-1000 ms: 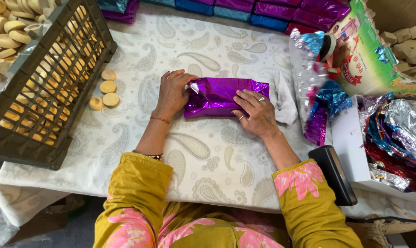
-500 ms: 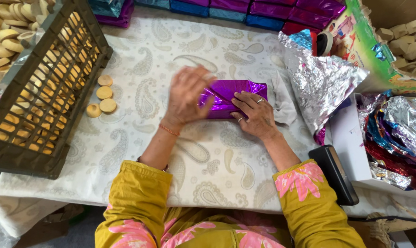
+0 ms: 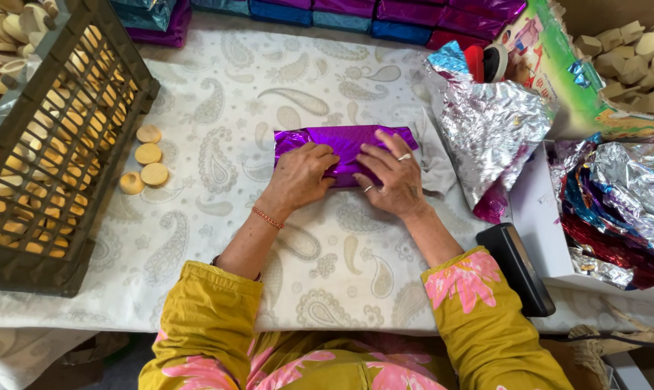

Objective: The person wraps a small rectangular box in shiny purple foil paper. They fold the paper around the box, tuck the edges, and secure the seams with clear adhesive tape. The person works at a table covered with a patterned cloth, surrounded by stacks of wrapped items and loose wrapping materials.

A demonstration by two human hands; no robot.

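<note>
Hidden under both hands: near edge of purple packet (image 3: 345,141). Contents unseen. Cut off at frame edge: crate (image 3: 49,155), foil stack (image 3: 616,202).
</note>
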